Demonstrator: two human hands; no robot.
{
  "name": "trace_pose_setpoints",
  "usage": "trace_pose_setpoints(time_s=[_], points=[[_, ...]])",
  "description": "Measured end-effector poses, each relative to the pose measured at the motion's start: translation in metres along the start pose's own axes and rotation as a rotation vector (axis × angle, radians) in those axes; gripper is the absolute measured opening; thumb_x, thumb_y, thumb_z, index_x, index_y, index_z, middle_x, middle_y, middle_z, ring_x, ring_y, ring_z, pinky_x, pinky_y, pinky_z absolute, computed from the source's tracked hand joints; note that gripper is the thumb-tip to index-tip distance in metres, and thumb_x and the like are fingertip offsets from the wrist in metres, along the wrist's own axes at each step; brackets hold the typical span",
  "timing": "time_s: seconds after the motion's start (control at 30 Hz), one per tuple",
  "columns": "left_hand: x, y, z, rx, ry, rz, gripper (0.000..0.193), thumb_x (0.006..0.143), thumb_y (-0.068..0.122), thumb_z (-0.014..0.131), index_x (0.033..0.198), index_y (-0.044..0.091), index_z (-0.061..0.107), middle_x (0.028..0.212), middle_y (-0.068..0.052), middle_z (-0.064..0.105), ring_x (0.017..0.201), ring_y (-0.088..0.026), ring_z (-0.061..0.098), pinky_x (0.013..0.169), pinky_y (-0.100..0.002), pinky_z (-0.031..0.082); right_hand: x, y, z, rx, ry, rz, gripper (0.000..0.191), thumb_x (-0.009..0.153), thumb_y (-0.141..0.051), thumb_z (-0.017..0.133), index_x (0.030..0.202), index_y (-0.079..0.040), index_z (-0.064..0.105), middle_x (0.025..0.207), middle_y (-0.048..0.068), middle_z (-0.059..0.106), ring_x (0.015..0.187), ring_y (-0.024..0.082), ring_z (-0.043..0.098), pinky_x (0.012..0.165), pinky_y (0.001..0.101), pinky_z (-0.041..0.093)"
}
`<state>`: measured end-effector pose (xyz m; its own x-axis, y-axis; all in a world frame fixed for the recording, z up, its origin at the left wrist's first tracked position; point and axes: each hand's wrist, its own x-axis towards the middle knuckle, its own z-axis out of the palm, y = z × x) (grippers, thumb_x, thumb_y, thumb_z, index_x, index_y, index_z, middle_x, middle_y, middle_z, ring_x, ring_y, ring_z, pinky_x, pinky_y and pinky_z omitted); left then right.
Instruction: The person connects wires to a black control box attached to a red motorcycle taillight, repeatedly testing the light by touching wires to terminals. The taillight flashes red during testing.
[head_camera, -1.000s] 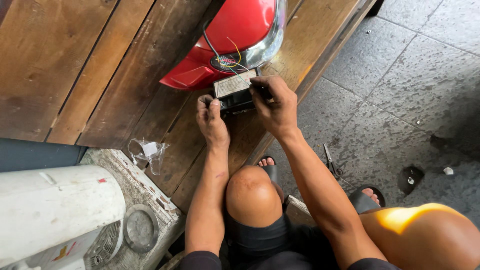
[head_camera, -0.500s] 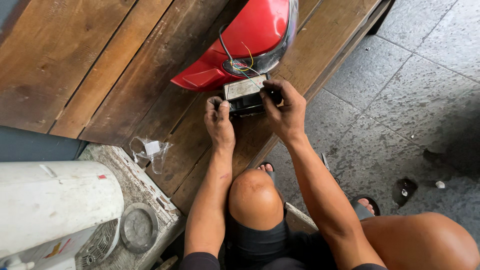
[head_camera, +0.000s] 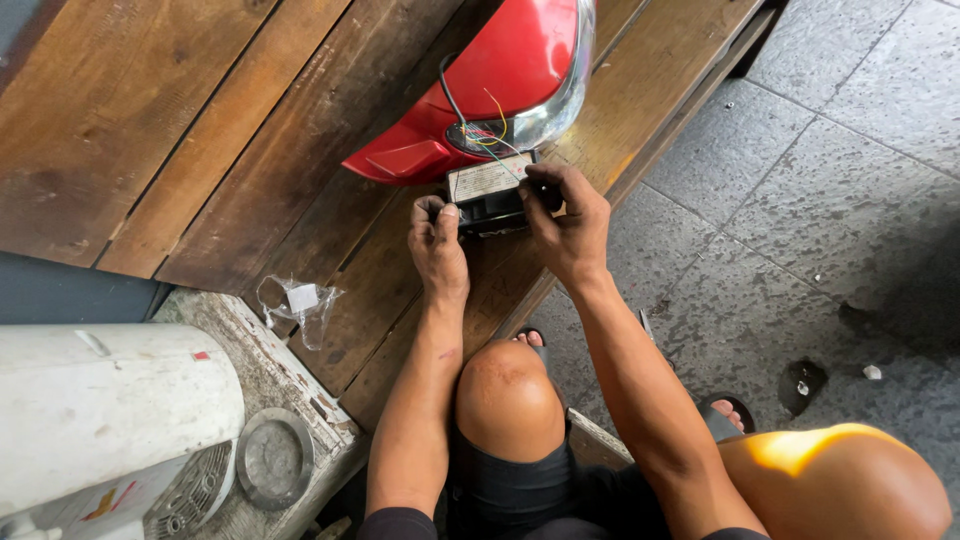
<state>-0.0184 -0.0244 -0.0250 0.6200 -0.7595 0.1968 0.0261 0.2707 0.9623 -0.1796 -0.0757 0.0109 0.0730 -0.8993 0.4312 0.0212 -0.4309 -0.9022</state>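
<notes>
- a white machine (head_camera: 110, 420) with a vented face stood at the far left on a worn concrete ledge (head_camera: 255, 350); what it held inside could not be seen.
- a crumpled clear plastic bag (head_camera: 298, 303) lay on the wooden platform (head_camera: 150, 120), with a small white piece inside it.
- the left hand (head_camera: 438, 245) curled its fingers around the left end of a small black box (head_camera: 490, 205), apparently to steady it on the planks.
- the box, with a pale label on top, sat just below a red vehicle panel (head_camera: 500, 90); thin coloured wires (head_camera: 485, 130) ran from the panel's clear lens down to it.
- the right hand (head_camera: 568, 225) closed its fingers on the box's right end, thumb on top, pinning it between both hands.
- a sandalled foot (head_camera: 725, 412) rested on the grey stone floor (head_camera: 840, 200).
</notes>
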Motion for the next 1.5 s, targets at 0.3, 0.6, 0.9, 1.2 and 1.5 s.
trace_pose_setpoints(time_s=[0.3, 0.6, 0.9, 1.2, 1.5], points=[[-0.007, -0.009, 0.003, 0.0, 0.0, 0.037, 0.014, 0.096, 0.019, 0.064, 0.098, 0.009, 0.055, 0.088, 0.004, 0.049, 0.083, -0.008, 0.044, 0.076, -0.025, 0.038, -0.007, 0.002, -0.009, -0.02, 0.044, -0.05, 0.024, 0.092, -0.001, 0.078, 0.115, -0.003, 0.069, 0.103, 0.008, 0.071, 0.084, 0.013, 0.066, 0.077, 0.0258, 0.054], [-0.008, -0.009, 0.005, -0.036, 0.006, 0.022, 0.017, 0.095, 0.021, 0.065, 0.099, 0.009, 0.054, 0.089, 0.003, 0.048, 0.084, -0.009, 0.043, 0.077, -0.026, 0.037, -0.005, -0.001, -0.012, -0.025, 0.044, -0.053, 0.023, 0.092, -0.001, 0.077, 0.114, -0.003, 0.069, 0.103, 0.009, 0.07, 0.084, 0.016, 0.068, 0.076, 0.0271, 0.055], [-0.01, -0.015, 0.004, 0.03, 0.009, 0.053, 0.011, 0.096, 0.017, 0.061, 0.096, 0.008, 0.055, 0.089, 0.002, 0.048, 0.086, -0.009, 0.043, 0.082, -0.028, 0.038, -0.01, 0.0, -0.012, -0.056, 0.098, -0.075, 0.023, 0.09, 0.0, 0.077, 0.111, -0.004, 0.069, 0.102, 0.011, 0.069, 0.092, 0.023, 0.07, 0.081, 0.0308, 0.055], [-0.012, -0.013, 0.009, 0.029, 0.011, 0.051, 0.013, 0.096, 0.019, 0.062, 0.097, 0.008, 0.055, 0.088, 0.003, 0.049, 0.085, -0.009, 0.043, 0.08, -0.027, 0.038, -0.01, -0.001, -0.018, -0.066, 0.094, -0.092, 0.023, 0.089, 0.0, 0.077, 0.11, -0.005, 0.069, 0.098, 0.01, 0.068, 0.086, 0.023, 0.067, 0.076, 0.0312, 0.053], [-0.007, -0.002, 0.01, 0.0, 0.005, 0.04, 0.011, 0.097, 0.017, 0.063, 0.097, 0.009, 0.055, 0.086, 0.005, 0.047, 0.082, -0.007, 0.042, 0.074, -0.025, 0.036, 0.008, -0.016, -0.015, -0.27, -0.001, -0.175, 0.026, 0.086, -0.006, 0.078, 0.111, -0.005, 0.071, 0.092, 0.011, 0.068, 0.083, 0.028, 0.063, 0.073, 0.0356, 0.052]])
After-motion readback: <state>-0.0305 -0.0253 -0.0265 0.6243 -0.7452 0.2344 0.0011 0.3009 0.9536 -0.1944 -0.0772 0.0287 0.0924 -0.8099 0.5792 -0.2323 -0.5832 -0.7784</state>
